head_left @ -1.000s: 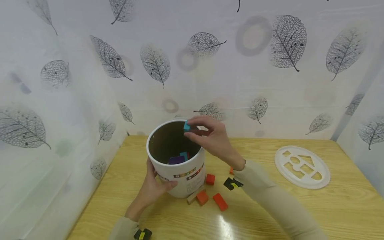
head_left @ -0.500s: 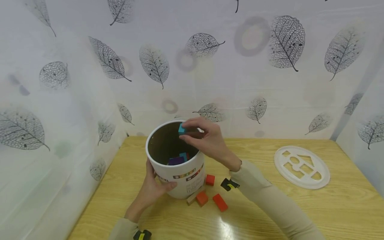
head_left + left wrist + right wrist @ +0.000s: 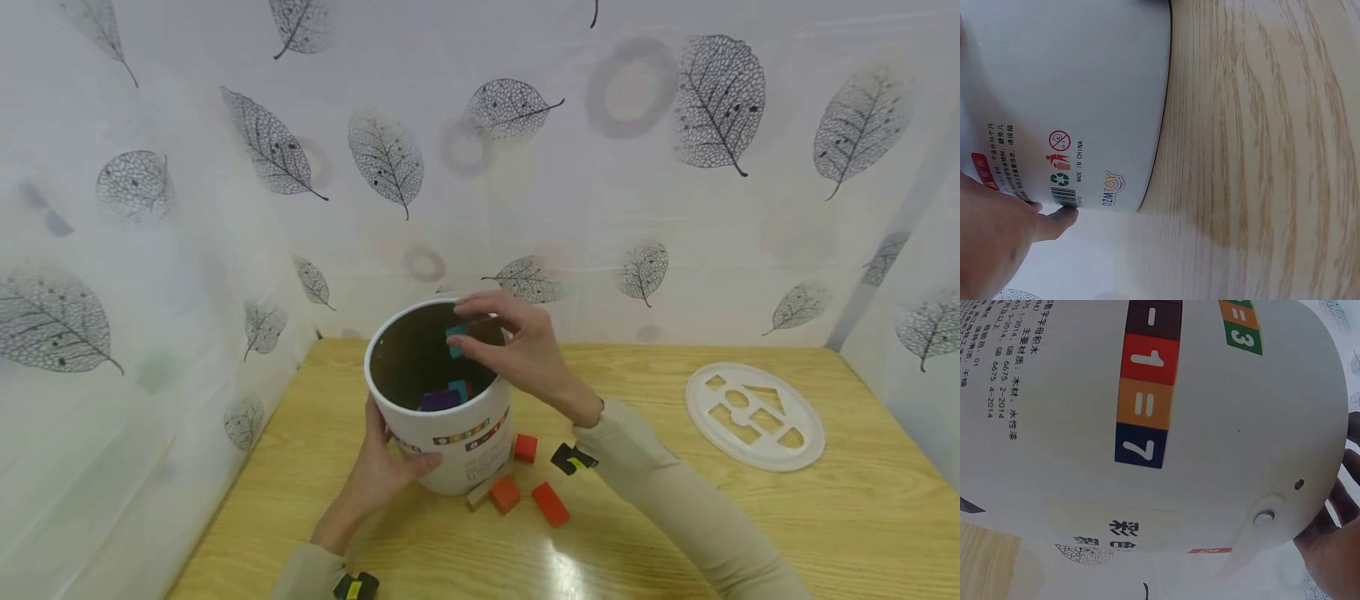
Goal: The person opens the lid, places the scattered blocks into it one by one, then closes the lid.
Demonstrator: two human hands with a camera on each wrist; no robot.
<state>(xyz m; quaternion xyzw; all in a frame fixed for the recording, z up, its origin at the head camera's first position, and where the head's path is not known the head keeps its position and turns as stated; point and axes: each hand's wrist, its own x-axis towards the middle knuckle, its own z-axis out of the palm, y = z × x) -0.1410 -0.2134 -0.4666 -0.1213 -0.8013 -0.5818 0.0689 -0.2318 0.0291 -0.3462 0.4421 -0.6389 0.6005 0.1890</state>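
Note:
A white toy bucket [image 3: 450,471] stands on the table, and my left hand [image 3: 382,471] holds its left side, thumb across the front. In the left wrist view, fingers [image 3: 1054,224] of that hand lie against the bucket's printed wall. My right hand [image 3: 525,337] is over the right part of the rim, thumb and forefinger apart. A small blue block [image 3: 455,331] is just inside the mouth by the thumb, partly covered by it and seemingly loose in the air. Deeper in the bucket are a purple block [image 3: 441,402] and another blue block [image 3: 457,387].
Right of the bucket's base lie a red cube [image 3: 526,448], an orange-red block [image 3: 505,494], a red oblong block [image 3: 551,504] and a plain wooden block [image 3: 478,498]. A white lid with shaped holes [image 3: 716,433] lies at the right. Leaf-printed sheeting [image 3: 570,208] surrounds the table.
My right hand has moved slightly left over the mouth, and its thumb and forefinger have parted. The blue block they pinched is now lower. My left hand has stayed on the bucket.

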